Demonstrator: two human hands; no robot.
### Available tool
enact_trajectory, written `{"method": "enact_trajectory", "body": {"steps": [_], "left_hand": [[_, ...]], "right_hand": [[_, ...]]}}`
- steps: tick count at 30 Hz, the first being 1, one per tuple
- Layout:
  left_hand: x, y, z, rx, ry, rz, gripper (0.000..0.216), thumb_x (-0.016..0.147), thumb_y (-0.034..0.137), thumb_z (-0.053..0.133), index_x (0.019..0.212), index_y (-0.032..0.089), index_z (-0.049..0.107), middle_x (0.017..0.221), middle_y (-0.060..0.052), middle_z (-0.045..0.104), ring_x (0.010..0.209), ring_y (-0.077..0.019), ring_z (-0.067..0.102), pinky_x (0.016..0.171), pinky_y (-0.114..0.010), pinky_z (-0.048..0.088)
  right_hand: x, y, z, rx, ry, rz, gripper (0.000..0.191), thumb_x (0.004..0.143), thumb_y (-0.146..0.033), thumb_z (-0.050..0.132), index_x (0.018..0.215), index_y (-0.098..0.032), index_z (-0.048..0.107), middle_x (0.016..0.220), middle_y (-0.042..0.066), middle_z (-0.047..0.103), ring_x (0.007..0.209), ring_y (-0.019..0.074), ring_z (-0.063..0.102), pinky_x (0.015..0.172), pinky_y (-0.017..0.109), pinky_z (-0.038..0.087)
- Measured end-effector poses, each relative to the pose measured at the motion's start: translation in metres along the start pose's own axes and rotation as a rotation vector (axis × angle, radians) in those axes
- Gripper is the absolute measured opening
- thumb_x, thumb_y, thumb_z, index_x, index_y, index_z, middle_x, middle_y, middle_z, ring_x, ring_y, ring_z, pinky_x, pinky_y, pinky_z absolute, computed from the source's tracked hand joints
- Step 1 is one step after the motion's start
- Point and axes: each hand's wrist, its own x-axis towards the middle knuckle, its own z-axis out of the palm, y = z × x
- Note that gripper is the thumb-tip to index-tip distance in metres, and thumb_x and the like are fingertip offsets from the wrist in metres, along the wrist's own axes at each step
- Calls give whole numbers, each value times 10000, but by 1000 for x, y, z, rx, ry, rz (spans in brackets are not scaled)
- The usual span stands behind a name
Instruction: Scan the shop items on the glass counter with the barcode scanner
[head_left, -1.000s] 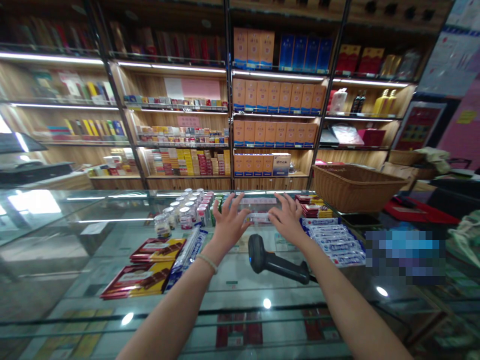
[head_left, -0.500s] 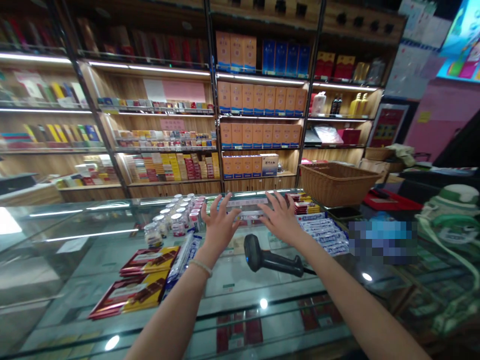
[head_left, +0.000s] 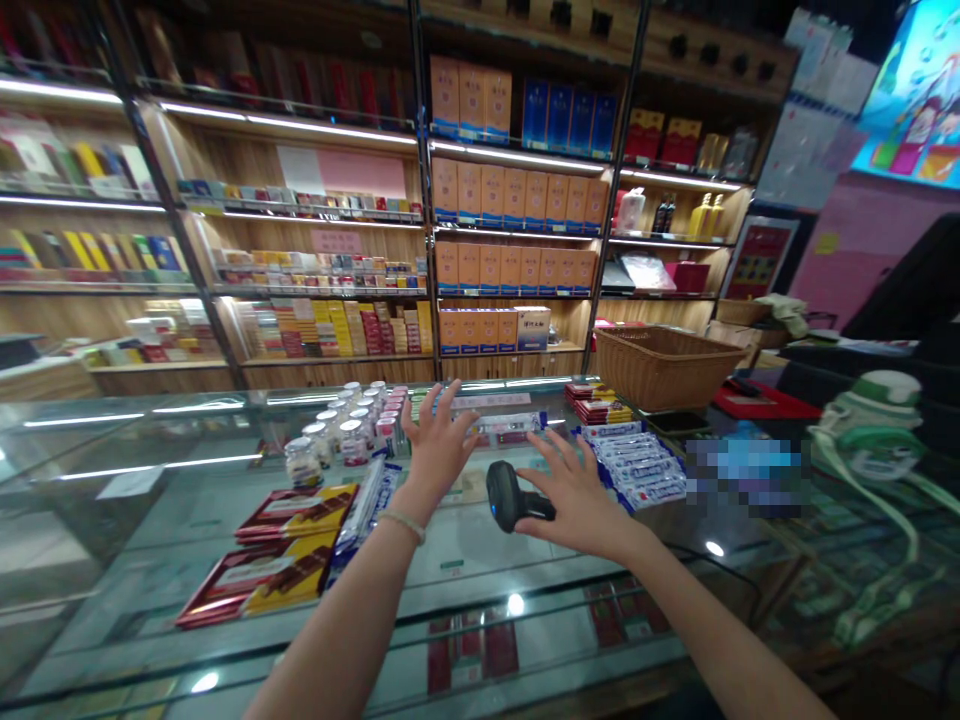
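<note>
My left hand (head_left: 437, 447) hovers over the glass counter (head_left: 150, 500) with its fingers spread, just in front of a row of small packs (head_left: 510, 428). It holds nothing. My right hand (head_left: 576, 497) is open too, fingers apart, and lies over the handle of a black barcode scanner (head_left: 504, 495) that rests on the glass. The scanner's head points left and sticks out from under my palm. Whether the fingers grip the handle I cannot tell.
Small white-capped jars (head_left: 345, 425) stand left of my left hand. Chocolate bars (head_left: 281, 545) lie at the front left, blue-and-white packs (head_left: 634, 462) at the right. A wicker basket (head_left: 664, 365) sits at the back right. Shelves of boxes (head_left: 517, 195) fill the wall behind.
My right hand has drawn back from the row of small packs and come down over the scanner handle. My left hand stayed near the packs. The view shifted slightly left.
</note>
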Motion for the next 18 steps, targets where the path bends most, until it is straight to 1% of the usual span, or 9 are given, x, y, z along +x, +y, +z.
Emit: {"method": "enact_trajectory", "body": {"steps": [2,6,9,14,16,18], "left_hand": [[0,0,0,-11,2,-1,232,803,317,792,1028,312,733,1595,-66,470,1482,-380,364,1215,-660,84],[0,0,0,-30,5,-12,212,813,319,774,1022,315,738,1595,-56,470,1486,-380,357,1226,-658,54],[0,0,2,-22,3,-12,216,806,315,781,1016,313,732,1594,-61,469,1481,-377,361,1222,-665,65],[0,-1,2,4,-13,-12,241,798,318,800,1027,311,728,1592,-75,469,1475,-383,367,1196,-679,124],[0,-1,1,15,-17,-16,242,797,329,804,1027,313,732,1586,-79,476,1470,-389,372,1187,-681,138],[0,-2,0,25,-13,-16,239,800,343,802,1029,315,736,1580,-83,482,1467,-391,373,1187,-675,144]], "right_hand": [[-4,-3,2,-9,-24,3,604,805,-676,724,1271,-295,679,1679,108,310,1557,374,212,1217,714,98],[-8,-9,15,-45,-18,33,447,807,-559,752,1126,-251,705,1668,110,339,1544,368,249,1217,713,105],[-9,-14,25,-65,36,55,352,814,-476,729,1066,-233,696,1637,106,399,1533,358,274,1222,695,112],[-9,-20,33,-64,144,64,301,811,-400,704,1050,-218,682,1560,112,509,1486,341,355,1231,642,120],[-10,-19,33,-46,205,67,299,819,-374,691,1073,-217,678,1538,118,532,1446,336,409,1219,606,175],[-12,-18,31,-29,270,95,317,818,-349,675,1102,-208,675,1506,132,558,1378,334,479,1170,550,289]]}}
